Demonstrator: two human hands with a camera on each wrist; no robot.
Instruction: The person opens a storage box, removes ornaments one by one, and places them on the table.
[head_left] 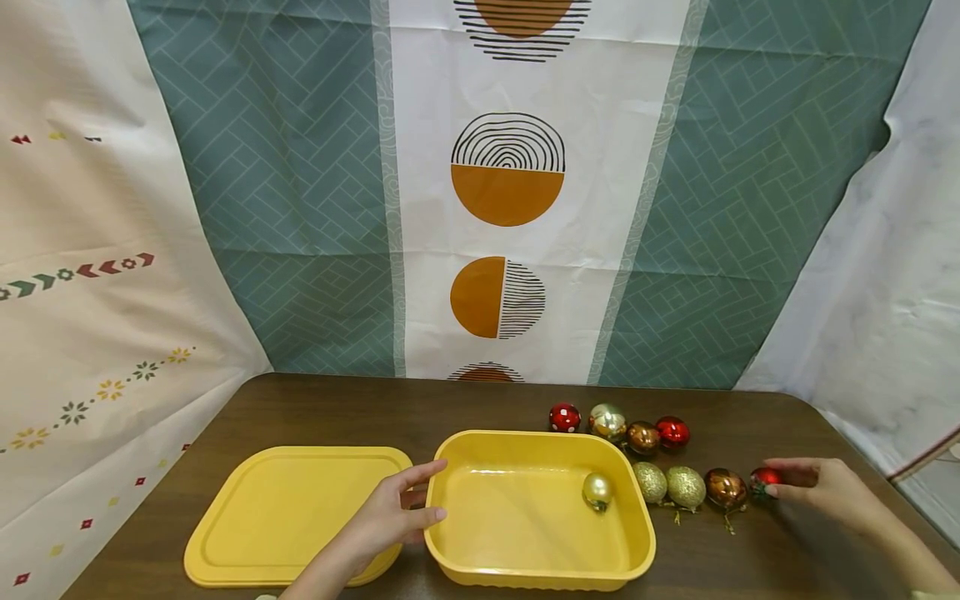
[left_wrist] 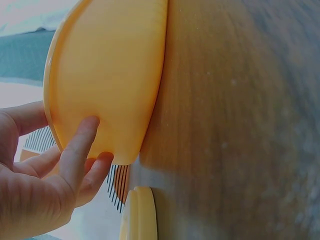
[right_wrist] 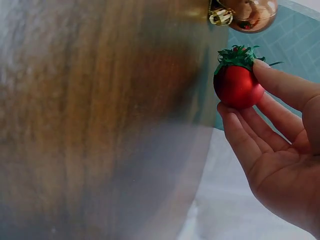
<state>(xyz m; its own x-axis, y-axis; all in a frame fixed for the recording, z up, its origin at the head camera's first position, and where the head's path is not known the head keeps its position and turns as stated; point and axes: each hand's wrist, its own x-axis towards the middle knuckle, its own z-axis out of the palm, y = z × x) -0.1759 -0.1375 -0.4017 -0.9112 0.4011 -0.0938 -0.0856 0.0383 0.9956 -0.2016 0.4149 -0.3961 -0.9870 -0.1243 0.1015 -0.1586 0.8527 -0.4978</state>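
Observation:
My left hand (head_left: 397, 512) grips the left end of a yellow plastic box (head_left: 540, 577). In the left wrist view some fingertips (left_wrist: 92, 122) press its outer wall while others reach past the rim. A single gold ornament ball (head_left: 597, 490) lies inside the box, toward its right end. Over at the right, my right hand (head_left: 828, 492) pinches a small red ornament ball (right_wrist: 239, 86) with green tinsel at its top, thumb by the tinsel and fingers beneath. Just left of that ball sits a shiny bronze ornament ball (head_left: 725, 488) with a gold cord.
Two glittery gold balls (head_left: 686, 487) rest against the box's right side. Behind them stand a dotted red ball (head_left: 564, 417), a pale gold ball (head_left: 607, 422), a bronze ball (head_left: 642, 437) and a red ball (head_left: 672, 432). A yellow lid (head_left: 300, 508) lies flat on the brown table (head_left: 330, 408), left of the box.

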